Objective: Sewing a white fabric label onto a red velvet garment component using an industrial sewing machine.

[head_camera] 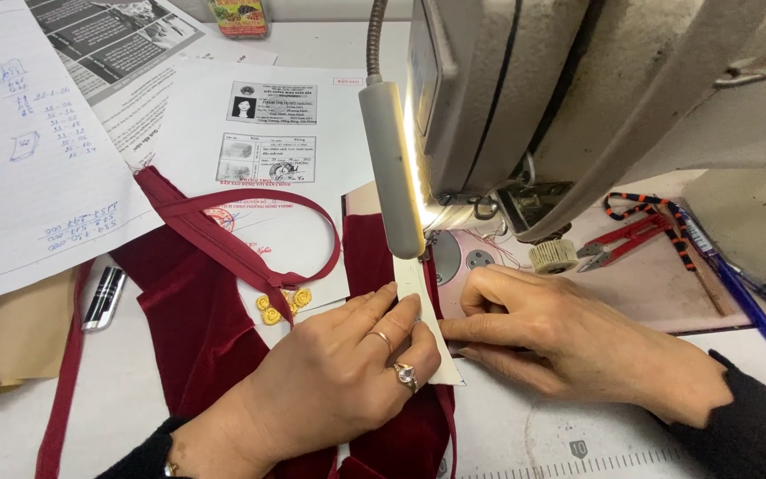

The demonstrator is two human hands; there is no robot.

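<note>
Both hands press flat, fingers together, on one pale strip of card or interfacing [418,310] that lies on dark red velvet fabric [201,328]. Neither hand pinches or lifts it. The left hand [339,372], in the lower centre of the frame, wears two rings, and its fingertips rest on the strip's left edge. The right hand [551,337], right of centre, lays its fingers across the strip's right edge; the fingertips of the two hands nearly meet over it.

The strip sits at the centre of the frame, directly in front of the sewing machine [578,98]. Its long axis runs from the lower edge of the frame up toward the needle area, leaning slightly left at the top, with its upper end tucked under one lit lamp bar [394,168] on a flexible neck.

One dark red zipper [241,239] loops across the fabric and papers at left centre, ending in a small cluster of gold trinkets [284,304]. Several printed and handwritten paper sheets [37,160] cover the upper left. One metallic tube-like object [104,297] lies at the left edge. At right lie one pair of red thread snips [627,241] and one blue pen [742,293], well apart from the hands.
</note>
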